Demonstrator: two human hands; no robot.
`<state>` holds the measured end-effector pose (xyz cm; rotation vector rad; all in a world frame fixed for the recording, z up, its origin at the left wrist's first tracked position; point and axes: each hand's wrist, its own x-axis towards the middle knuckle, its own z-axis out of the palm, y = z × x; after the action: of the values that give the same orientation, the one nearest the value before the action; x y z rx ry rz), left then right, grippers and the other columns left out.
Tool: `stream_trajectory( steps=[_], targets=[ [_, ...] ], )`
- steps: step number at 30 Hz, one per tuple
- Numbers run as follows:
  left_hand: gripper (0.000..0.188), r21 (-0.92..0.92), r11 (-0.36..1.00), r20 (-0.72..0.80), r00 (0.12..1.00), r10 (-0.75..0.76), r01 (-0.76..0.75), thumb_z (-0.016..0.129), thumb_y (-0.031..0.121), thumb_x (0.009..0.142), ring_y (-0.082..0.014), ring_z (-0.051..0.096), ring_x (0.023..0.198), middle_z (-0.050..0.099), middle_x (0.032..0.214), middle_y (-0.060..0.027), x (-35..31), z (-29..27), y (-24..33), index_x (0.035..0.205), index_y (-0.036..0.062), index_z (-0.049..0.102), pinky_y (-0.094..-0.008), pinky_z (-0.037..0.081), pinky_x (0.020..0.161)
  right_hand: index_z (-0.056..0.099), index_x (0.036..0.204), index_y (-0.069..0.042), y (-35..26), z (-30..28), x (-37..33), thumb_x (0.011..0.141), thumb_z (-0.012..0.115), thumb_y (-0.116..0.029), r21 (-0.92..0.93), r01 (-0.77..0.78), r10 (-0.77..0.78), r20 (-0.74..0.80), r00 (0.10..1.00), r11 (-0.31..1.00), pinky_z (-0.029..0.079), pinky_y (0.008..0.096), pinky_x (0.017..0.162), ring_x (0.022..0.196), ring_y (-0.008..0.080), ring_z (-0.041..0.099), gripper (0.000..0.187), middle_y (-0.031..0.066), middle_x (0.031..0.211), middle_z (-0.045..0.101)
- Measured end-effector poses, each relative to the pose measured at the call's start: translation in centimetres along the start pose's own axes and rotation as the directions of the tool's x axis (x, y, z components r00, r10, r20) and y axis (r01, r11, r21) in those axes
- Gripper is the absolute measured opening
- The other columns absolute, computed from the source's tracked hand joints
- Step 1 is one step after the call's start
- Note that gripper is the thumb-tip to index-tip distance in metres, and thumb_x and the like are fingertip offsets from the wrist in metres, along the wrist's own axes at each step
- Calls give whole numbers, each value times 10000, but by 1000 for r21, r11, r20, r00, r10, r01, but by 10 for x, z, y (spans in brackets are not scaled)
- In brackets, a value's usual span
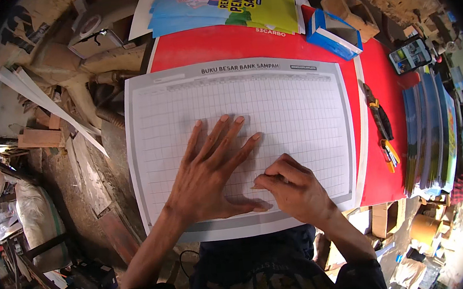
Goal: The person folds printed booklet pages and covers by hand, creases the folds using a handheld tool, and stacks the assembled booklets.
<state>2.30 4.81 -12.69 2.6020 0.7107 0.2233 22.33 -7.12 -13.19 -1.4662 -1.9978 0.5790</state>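
A large white ledger sheet (301, 115) with a printed grid and a grey border lies on the red tabletop, its near edge reaching toward my body. My left hand (209, 171) rests flat on the sheet with its fingers spread, and nothing shows in it. Just to its right, my right hand (297, 188) is closed, with thumb and forefinger pinched together low over the grid. Whatever those fingers hold, if anything, is hidden or too small to name.
Pliers (377, 111) and an orange cutter (390, 155) lie on the red surface (200, 47) to the right, beside a stack of booklets (428, 131). A blue-and-white box (333, 34) and a phone (409, 55) stand farther back. Colourful printed covers (274, 6) lie at the far edge.
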Motion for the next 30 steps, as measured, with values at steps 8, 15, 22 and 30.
stream_trajectory(
  steps=[8, 15, 22, 30],
  targets=[
    [450, -210, 894, -641, 634, -432, 397, 775, 44, 830, -319, 630, 1214, 664, 1257, -174, -70, -28, -31, 1257, 19, 634, -448, 490, 1039, 604, 998, 19, -12, -1, 8, 877, 713, 13, -188, -61, 52, -50, 997, 980, 590, 389, 804, 915, 260, 604, 163, 95, 960, 517],
    [387, -719, 70, 224, 325, -919, 691, 648, 355, 988, -195, 610, 931, 676, 1023, -80, -227, -5, -76, 1090, -17, 669, -359, 480, 851, 594, 1019, -18, 86, -125, 61, 921, 531, 136, -9, -158, 121, -601, 790, 987, 516, 307, 733, 780, 195, 662, 194, 110, 852, 665],
    [459, -917, 134, 40, 423, -905, 375, 643, 131, 889, -297, 612, 1186, 660, 1269, -158, -199, -94, -14, 1332, 12, 625, -428, 472, 990, 660, 1192, 0, 177, -223, 90, 985, 644, -40, -134, -331, 238, -459, 856, 934, 510, 289, 754, 799, 148, 651, 211, 106, 901, 717],
    [736, -783, 608, 186, 982, 25, 133, 676, 475, 959, -373, 172, 1583, 302, 1663, -222, -65, -89, 16, 1550, 88, 466, -537, 131, 1283, 766, 920, -36, 146, -192, 78, 844, 856, -209, -302, -281, -6, -690, 724, 911, 390, 258, 506, 641, 61, 599, 209, 46, 821, 737]
  ],
)
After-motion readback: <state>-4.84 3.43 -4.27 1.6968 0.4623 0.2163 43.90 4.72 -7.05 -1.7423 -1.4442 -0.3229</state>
